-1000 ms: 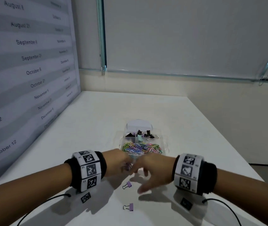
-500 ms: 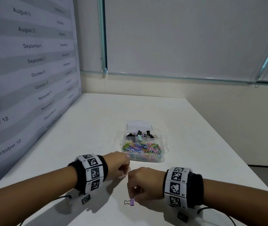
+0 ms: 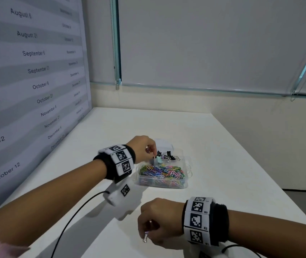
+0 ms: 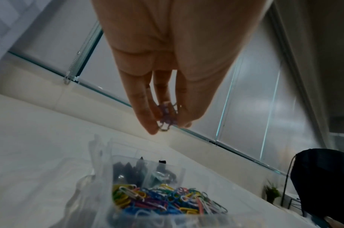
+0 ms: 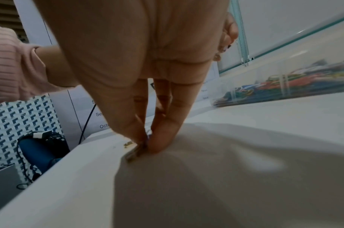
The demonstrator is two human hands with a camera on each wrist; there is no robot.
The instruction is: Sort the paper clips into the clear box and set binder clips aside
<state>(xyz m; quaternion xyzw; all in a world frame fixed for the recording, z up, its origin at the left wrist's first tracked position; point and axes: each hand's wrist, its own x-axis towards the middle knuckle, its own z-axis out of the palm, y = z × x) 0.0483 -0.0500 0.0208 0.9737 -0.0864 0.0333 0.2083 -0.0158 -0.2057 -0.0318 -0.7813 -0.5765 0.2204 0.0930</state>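
Our left hand (image 3: 144, 146) pinches a purple binder clip (image 4: 165, 118) above the clear box (image 3: 187, 171); our right hand (image 3: 155, 220) pinches another (image 3: 145, 238) on the table (image 3: 223, 146). Risk: released early, the clip probably drops among the paper clips (image 3: 162, 171).

— Where do we find the clear box (image 3: 186, 184)?
— On the table (image 3: 223, 164), at twelve o'clock from us. Paper clips (image 3: 162, 171) fill its near compartment; binder clips (image 3: 168, 155) lie in the far one.
— And at nine o'clock?
— The dated wall chart (image 3: 33, 71).
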